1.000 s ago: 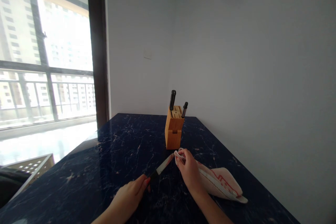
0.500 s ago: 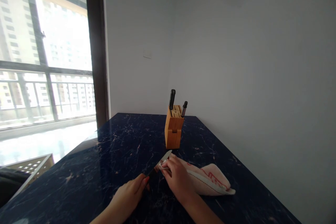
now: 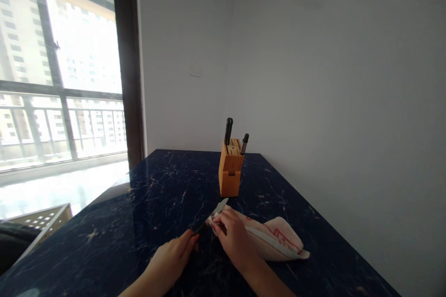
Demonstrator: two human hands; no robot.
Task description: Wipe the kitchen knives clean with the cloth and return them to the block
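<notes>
Knife (image 3: 222,203) before block (image 3: 230,183) with 2 handles (image 3: 228,131)

hands (image 3: 170,254): bare, slim-fingered | forearms (image 3: 265,279): slender, smooth, bare to the view's lower edge

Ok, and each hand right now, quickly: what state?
Left hand: closed, holding the knife by its handle.
Right hand: closed, pinching the cloth at the knife.

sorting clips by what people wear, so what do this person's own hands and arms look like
The left hand and right hand are ungloved. Both forearms are bare as far as the view shows, with no sleeve, watch or bracelet visible. A touch of red at the left thumb may be nail polish, but it is too small to be sure.
</notes>
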